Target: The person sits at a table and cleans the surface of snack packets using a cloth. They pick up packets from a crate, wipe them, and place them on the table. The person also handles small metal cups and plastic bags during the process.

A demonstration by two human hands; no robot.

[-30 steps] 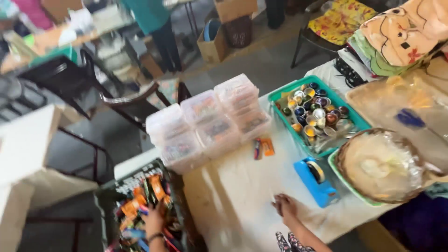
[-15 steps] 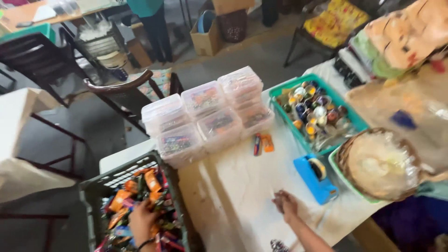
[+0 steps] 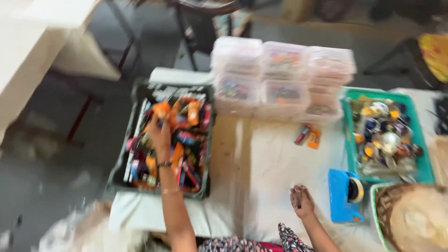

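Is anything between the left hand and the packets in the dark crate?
Nothing visible. The left hand is already inside the dark crate, its fingers on an orange packet at the top of the pile. The right hand rests apart on the table, beside the blue tape dispenser.

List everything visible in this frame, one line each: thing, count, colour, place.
Crate: one, dark, left end of table, full of small orange and red packets.
Lidded tubs: about six, clear, stacked at table's far edge.
Tray: one, green, right, holding small round jars.
Tape dispenser: one, blue, near right hand.
Basket: one, woven brown, bottom right.
Small packets: two, orange, loose on table.
Left hand: in the crate, on an orange packet; grip blurred.
Right hand: loosely curled, on table.
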